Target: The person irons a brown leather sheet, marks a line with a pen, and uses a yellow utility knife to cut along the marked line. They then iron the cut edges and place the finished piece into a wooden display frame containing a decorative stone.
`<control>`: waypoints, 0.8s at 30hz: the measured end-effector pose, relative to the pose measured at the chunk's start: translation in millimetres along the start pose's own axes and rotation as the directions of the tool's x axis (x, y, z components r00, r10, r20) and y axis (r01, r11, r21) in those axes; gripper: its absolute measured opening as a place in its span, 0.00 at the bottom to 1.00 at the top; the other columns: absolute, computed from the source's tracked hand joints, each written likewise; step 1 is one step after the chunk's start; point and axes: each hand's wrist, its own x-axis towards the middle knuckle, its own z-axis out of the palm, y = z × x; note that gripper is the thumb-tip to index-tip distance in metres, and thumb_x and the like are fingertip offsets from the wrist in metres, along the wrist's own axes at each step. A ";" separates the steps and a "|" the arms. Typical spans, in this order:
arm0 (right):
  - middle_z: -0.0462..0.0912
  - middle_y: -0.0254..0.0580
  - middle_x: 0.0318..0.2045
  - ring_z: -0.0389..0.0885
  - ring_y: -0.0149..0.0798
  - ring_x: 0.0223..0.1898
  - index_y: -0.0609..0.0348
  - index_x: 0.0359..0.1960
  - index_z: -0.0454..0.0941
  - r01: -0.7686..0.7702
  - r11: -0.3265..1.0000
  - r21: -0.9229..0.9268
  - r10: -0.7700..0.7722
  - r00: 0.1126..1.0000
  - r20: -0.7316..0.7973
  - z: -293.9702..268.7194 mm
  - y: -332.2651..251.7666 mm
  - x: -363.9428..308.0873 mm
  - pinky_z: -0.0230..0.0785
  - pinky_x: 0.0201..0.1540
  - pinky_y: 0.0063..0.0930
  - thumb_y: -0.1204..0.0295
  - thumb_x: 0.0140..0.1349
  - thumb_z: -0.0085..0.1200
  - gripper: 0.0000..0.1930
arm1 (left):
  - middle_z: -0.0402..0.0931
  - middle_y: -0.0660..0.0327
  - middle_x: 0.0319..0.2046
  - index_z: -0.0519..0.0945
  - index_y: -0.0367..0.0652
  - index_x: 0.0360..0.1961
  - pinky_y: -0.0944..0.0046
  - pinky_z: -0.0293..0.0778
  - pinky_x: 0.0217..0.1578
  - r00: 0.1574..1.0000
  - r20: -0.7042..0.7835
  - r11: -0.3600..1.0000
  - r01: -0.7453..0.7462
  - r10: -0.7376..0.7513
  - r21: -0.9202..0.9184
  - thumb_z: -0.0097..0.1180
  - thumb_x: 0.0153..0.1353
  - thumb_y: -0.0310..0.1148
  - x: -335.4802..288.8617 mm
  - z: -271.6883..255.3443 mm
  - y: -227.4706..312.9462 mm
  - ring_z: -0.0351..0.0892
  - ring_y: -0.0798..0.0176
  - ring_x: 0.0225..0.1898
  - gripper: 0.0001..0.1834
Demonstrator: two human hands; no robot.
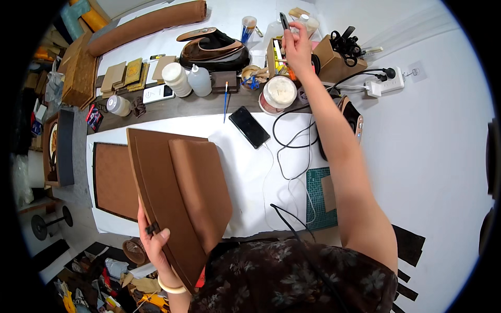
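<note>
While left hand (155, 246) grips brown panel (166, 180), right hand (298, 52) outstretched, clasping slim dark object (284, 21)

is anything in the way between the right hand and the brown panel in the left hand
Yes, in this view: the wide white tub and black phone sit between the right hand and the brown panel, though the hand could probably pass above both.
</note>
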 end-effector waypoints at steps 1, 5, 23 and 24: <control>0.81 0.37 0.29 0.79 0.30 0.28 0.60 0.59 0.68 -0.073 0.985 0.158 0.067 0.997 0.042 1.9 -24.1 -17.3 0.69 0.30 0.27 0.65 0.77 0.49 0.16 | 0.67 0.46 0.68 0.58 0.32 0.76 0.55 0.65 0.69 1.000 0.006 1.000 -0.004 0.004 -0.027 0.56 0.48 0.27 0.4 4.7 1.2 0.71 0.51 0.67 0.49; 0.74 0.29 0.28 0.61 0.19 0.23 0.60 0.64 0.67 -0.456 0.599 0.658 0.270 0.889 0.369 8.0 -147.5 -127.0 0.56 0.25 0.15 0.66 0.79 0.45 0.17 | 0.68 0.46 0.67 0.58 0.32 0.75 0.55 0.65 0.69 0.999 0.034 0.999 -0.024 0.025 -0.044 0.55 0.50 0.28 2.8 6.4 8.1 0.71 0.51 0.67 0.47; 0.79 0.68 0.56 0.76 0.61 0.63 0.66 0.72 0.56 -0.466 0.195 0.863 0.267 0.872 0.411 9.8 -273.1 -287.6 0.54 0.76 0.55 0.50 0.73 0.50 0.37 | 0.67 0.49 0.68 0.58 0.39 0.76 0.56 0.72 0.65 0.987 0.163 0.997 0.008 0.004 -0.071 0.49 0.66 0.31 6.1 -6.2 4.7 0.74 0.53 0.65 0.36; 0.80 0.68 0.56 0.75 0.62 0.64 0.66 0.70 0.58 -0.409 0.199 0.890 0.165 0.910 0.381 16.3 -276.3 -290.2 0.49 0.77 0.56 0.42 0.69 0.52 0.42 | 0.64 0.52 0.72 0.58 0.36 0.76 0.60 0.63 0.69 0.982 0.189 0.975 0.064 -0.023 -0.211 0.50 0.67 0.27 6.1 -8.8 2.3 0.67 0.59 0.71 0.36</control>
